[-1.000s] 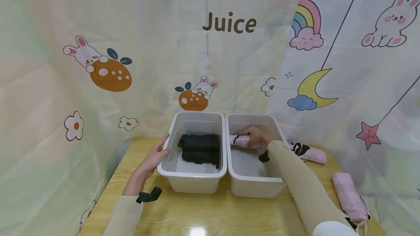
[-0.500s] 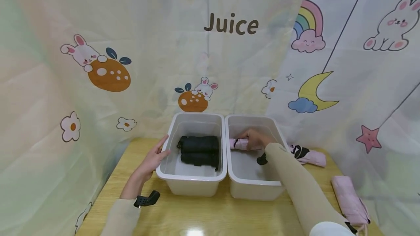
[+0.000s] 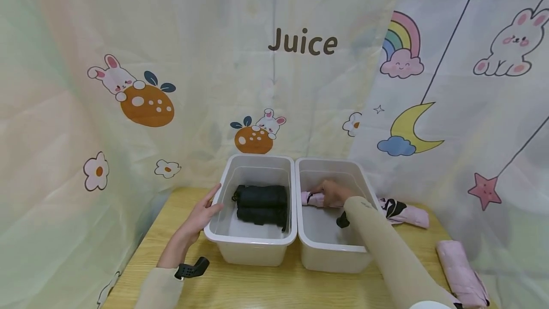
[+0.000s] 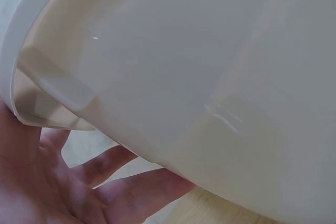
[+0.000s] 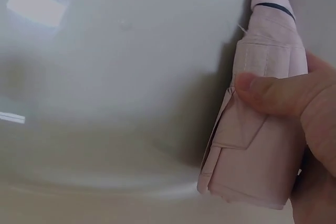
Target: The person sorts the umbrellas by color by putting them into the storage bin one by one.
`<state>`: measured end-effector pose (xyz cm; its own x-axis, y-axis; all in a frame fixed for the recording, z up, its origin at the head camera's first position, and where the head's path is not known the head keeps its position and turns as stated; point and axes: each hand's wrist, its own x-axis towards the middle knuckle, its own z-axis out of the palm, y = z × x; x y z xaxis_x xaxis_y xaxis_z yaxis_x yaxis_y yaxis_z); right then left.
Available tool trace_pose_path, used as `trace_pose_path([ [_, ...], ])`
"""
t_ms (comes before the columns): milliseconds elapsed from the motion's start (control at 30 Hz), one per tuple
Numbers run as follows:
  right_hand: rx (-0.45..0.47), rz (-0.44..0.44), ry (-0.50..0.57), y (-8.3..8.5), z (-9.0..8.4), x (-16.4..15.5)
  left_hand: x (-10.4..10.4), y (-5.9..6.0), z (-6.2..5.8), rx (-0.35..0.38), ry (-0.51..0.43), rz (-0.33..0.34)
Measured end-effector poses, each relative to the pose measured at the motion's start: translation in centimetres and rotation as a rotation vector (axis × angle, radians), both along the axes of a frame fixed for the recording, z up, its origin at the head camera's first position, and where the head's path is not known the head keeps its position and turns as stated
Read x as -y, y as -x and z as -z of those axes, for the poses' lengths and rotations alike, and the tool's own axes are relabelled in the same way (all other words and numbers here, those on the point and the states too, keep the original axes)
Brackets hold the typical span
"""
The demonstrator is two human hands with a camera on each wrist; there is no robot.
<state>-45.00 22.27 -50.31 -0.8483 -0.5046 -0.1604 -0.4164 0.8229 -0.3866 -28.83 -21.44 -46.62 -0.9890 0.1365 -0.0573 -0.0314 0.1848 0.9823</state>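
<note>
Nearest, the left hand (image 3: 195, 221) lies flat, fingers straight, against the outer wall of the left bin (image 3: 227, 240), which holds two black folded umbrellas (image 3: 261, 202). Farther in, the right hand (image 3: 334, 192) reaches into the right bin (image 3: 328, 252) and grips a pink folded umbrella (image 5: 260, 119), thumb curled over its middle. To do this well, I judge the umbrella should lie flat along the bin's far wall before the fingers let go. It sits under the palm, its banded tip jutting past the thumb toward the bin's left wall. Two more pink umbrellas (image 3: 461, 271) lie on the table (image 3: 257, 290), right of the bins.
</note>
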Motion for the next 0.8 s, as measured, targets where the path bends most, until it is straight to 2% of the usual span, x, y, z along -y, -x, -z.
trace_pose_path([
  [67, -0.02, -0.002, 0.001, 0.1, 0.6, -0.1, -0.2, -0.3, -0.6, 0.013, -0.001, 0.004],
  [200, -0.045, 0.003, 0.018, 0.1, 0.8, -0.1, -0.2, -0.2, -1.0, 0.023, 0.023, 0.002],
  [267, -0.033, 0.023, 0.033, -0.3, 0.6, 0.0, 0.0, 0.3, -0.1, 0.018, 0.021, -0.009],
  [333, -0.017, 0.026, 0.049, -0.5, 0.7, -0.1, 0.0, 0.3, 0.5, 0.012, 0.02, -0.016],
  [467, -0.023, 0.017, 0.057, 0.0, 2.3, -1.3, -0.4, 0.2, 1.2, 0.017, 0.01, -0.011],
  [533, -0.028, 0.023, 0.035, 0.4, 2.4, -1.8, -0.6, 0.3, 1.4, 0.018, 0.016, 0.0],
  [600, -0.034, 0.06, -0.01, 0.6, 1.2, -1.9, -0.6, 0.5, 1.4, 0.01, 0.024, 0.009],
  [733, 0.036, 0.063, -0.086, 0.4, -4.6, -0.7, -0.2, 1.0, 1.0, -0.006, 0.032, 0.007],
  [800, 0.079, 0.052, -0.087, -0.2, -7.6, -0.1, 0.2, 1.1, 0.9, -0.014, 0.032, -0.003],
])
